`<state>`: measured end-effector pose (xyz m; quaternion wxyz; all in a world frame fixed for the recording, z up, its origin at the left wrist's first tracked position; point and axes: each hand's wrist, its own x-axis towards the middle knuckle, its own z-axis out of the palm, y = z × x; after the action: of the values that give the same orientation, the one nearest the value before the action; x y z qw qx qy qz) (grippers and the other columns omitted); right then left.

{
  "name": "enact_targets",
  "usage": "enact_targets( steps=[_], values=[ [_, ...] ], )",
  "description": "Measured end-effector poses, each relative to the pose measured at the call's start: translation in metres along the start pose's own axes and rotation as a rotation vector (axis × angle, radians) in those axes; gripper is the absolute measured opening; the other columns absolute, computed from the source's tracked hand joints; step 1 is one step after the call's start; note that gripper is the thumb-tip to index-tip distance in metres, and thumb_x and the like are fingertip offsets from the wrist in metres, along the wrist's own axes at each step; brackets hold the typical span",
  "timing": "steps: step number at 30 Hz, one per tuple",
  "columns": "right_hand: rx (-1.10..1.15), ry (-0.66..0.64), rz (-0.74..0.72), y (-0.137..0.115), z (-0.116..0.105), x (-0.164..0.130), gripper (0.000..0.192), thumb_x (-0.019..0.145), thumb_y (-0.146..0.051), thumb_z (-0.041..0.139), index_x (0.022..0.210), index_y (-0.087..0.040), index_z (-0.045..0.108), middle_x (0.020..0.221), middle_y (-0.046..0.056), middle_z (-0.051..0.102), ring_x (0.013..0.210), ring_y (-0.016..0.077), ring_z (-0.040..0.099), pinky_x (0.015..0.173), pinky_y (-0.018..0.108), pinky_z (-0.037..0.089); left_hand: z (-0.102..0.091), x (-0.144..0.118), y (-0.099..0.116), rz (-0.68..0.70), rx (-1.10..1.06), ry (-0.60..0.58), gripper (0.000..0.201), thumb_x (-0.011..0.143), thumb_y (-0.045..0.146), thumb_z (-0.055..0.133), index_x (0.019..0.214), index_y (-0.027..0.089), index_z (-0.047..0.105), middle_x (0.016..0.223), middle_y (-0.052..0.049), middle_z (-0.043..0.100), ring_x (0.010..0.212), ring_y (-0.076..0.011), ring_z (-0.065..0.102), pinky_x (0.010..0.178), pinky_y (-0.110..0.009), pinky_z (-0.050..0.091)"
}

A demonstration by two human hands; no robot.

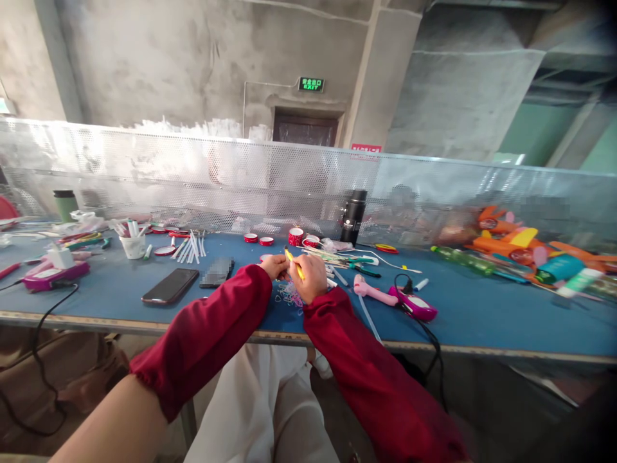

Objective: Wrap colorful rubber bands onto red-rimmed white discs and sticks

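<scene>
Both hands meet at a yellow stick [294, 263]: right hand [311, 278] pinches its near end, left hand [274, 265] closes on the far end, directly above a loose pile of small elastic bands [289, 296] on the blue table [482, 308]. Judged step: fitting or banding the stick; next move likely calls for a steady pinch and fine finger control. Left of the pile: two phones [169, 286]; right of it, one pink glue gun [373, 293]; behind it, one black flask [353, 217].

A thin yellow stick [294, 263] — tilted, pinched at both ends — above a loose pile of rubber bands [289, 296].
</scene>
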<state>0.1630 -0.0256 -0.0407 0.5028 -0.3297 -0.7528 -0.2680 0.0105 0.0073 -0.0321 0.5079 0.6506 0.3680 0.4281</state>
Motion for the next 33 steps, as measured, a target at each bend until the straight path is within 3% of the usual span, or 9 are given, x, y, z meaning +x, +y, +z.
enact_targets(
  steps=[8, 14, 19, 28, 33],
  values=[
    [-0.005, 0.027, 0.061, 0.0025, 0.0007, -0.0012, 0.011, 0.093, -0.026, 0.052, 0.084, -0.022, 0.057, 0.075, 0.005, 0.062, 0.077, 0.0218, 0.056, 0.078, 0.036, 0.037, -0.0015, 0.0025, -0.0028, 0.009, -0.030, 0.006, 0.030, 0.080, 0.040, 0.072, 0.079, 0.013, 0.058, 0.054, 0.002, 0.062, 0.045, -0.0084, 0.058, 0.044, -0.017, 0.036],
    [0.004, -0.020, 0.030, 0.0007, 0.0012, -0.0012, 0.010, 0.093, -0.025, 0.053, 0.084, -0.022, 0.057, 0.075, 0.004, 0.062, 0.079, 0.0216, 0.056, 0.078, 0.036, 0.037, -0.0005, 0.0027, -0.0021, -0.016, 0.004, 0.016, 0.025, 0.084, 0.036, 0.068, 0.078, 0.014, 0.057, 0.053, 0.002, 0.060, 0.046, -0.0094, 0.058, 0.045, -0.018, 0.037],
    [-0.031, 0.035, 0.071, 0.0026, 0.0013, -0.0015, 0.011, 0.094, -0.026, 0.052, 0.084, -0.023, 0.056, 0.075, 0.004, 0.062, 0.078, 0.0216, 0.056, 0.079, 0.036, 0.038, -0.0002, 0.0036, -0.0027, -0.024, -0.006, 0.019, 0.026, 0.083, 0.036, 0.069, 0.078, 0.014, 0.056, 0.054, 0.002, 0.060, 0.045, -0.0099, 0.058, 0.045, -0.019, 0.037],
    [0.003, -0.027, -0.010, -0.0002, 0.0012, -0.0004, 0.012, 0.094, -0.025, 0.052, 0.082, -0.023, 0.055, 0.075, 0.004, 0.063, 0.076, 0.0208, 0.055, 0.077, 0.035, 0.037, 0.0007, 0.0019, -0.0022, -0.009, 0.011, 0.036, 0.019, 0.084, 0.029, 0.068, 0.078, 0.014, 0.058, 0.053, 0.003, 0.061, 0.044, -0.0089, 0.056, 0.045, -0.019, 0.037],
    [-0.025, -0.011, 0.004, 0.0017, 0.0022, -0.0011, 0.012, 0.093, -0.025, 0.053, 0.082, -0.023, 0.055, 0.074, 0.004, 0.062, 0.076, 0.0208, 0.055, 0.076, 0.035, 0.037, 0.0005, 0.0028, -0.0039, 0.022, 0.016, 0.023, 0.024, 0.084, 0.034, 0.068, 0.075, 0.014, 0.057, 0.049, 0.004, 0.058, 0.043, -0.0081, 0.055, 0.045, -0.018, 0.037]
  ],
)
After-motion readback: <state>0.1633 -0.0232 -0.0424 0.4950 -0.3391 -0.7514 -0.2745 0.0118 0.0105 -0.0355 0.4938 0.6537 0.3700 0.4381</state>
